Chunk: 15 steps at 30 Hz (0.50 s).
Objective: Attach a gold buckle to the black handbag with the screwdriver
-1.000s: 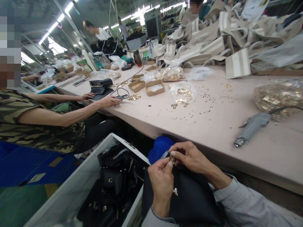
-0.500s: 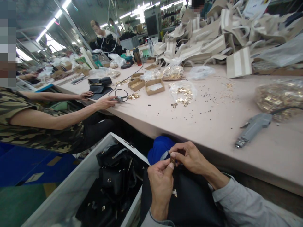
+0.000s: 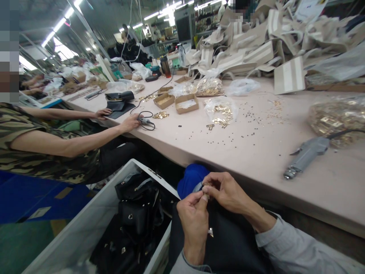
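My left hand (image 3: pixel 193 220) and my right hand (image 3: pixel 229 192) meet above my lap. Between their pinched fingertips is a small gold metal fitting (image 3: pixel 207 185), mostly covered by the fingers. A black leather bag (image 3: pixel 236 239) lies beneath the hands, with a shiny metal clasp (image 3: pixel 210 232) on its surface. On the table to the right rests a grey electric screwdriver (image 3: pixel 308 156), apart from both hands.
A white crate (image 3: pixel 94 213) of black bags (image 3: pixel 137 215) stands at left. On the table (image 3: pixel 182 146) are scattered tiny dark parts, bagged gold fittings (image 3: pixel 224 114), cardboard trays (image 3: pixel 186 104) and piled beige pieces (image 3: pixel 248 53). A co-worker's hand (image 3: pixel 131 123) holds a corded tool.
The gold fitting has turned in my fingers from face-on to nearly edge-on. Both hands stay in about the same place. The co-worker's hand and corded tool have shifted slightly.
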### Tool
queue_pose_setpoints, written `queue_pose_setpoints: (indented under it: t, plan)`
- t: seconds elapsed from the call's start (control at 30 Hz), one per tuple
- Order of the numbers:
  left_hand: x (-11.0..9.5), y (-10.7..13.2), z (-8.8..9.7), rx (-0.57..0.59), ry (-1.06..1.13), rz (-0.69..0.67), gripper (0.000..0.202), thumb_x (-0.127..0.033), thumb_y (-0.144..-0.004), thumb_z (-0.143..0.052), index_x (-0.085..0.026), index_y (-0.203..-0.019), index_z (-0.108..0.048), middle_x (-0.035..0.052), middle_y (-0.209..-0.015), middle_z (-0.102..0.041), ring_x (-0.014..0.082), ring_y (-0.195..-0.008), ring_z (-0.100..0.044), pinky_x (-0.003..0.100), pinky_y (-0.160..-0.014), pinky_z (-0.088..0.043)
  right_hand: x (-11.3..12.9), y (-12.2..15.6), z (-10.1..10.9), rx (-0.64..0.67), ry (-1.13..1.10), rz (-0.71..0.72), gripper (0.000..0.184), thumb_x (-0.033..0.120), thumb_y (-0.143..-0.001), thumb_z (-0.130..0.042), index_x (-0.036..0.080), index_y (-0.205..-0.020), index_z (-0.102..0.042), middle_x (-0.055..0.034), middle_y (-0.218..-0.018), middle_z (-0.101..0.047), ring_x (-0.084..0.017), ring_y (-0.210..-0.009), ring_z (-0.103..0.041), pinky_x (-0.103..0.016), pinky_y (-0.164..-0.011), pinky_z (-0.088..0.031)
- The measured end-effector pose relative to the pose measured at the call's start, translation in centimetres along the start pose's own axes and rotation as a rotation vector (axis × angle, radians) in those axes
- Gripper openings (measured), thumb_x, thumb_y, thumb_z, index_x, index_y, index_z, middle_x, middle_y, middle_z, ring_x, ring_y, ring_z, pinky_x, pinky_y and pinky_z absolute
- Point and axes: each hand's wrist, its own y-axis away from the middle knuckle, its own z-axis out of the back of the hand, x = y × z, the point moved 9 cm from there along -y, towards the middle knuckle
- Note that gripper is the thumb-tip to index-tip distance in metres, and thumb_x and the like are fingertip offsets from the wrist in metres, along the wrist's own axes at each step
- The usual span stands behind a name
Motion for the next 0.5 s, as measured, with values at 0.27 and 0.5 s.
queue_pose_setpoints:
  t: [0.27,0.5]
  plan:
    - [0.3,-0.2,0.4,-0.013,-0.024,0.032,0.025,-0.033,-0.078,-0.082,-0.012,-0.091,-0.085,0.0129,-0.083,-0.082,0.0257,-0.075,-0.077,0.031,-0.07,-0.062,-0.9,-0.3,-0.6,0.015,-0.09,-0.032,0.01,0.022,-0.086,-0.067,0.016,-0.084,-0.076,-0.001,-0.072,-0.071,-0.014,-0.062,-0.062,-0.025,-0.056,-0.045]
    - [0.0,-0.4,-0.2,0.046,0.002,0.057,0.027,-0.031,-0.076,-0.083,-0.01,-0.094,-0.085,0.0139,-0.082,-0.081,0.0281,-0.079,-0.078,0.032,-0.071,-0.063,-1.7,-0.8,-0.6,0.041,-0.249,-0.08,0.014,0.026,-0.082,-0.07,0.013,-0.079,-0.076,-0.0036,-0.065,-0.071,-0.016,-0.055,-0.063,-0.026,-0.054,-0.049]
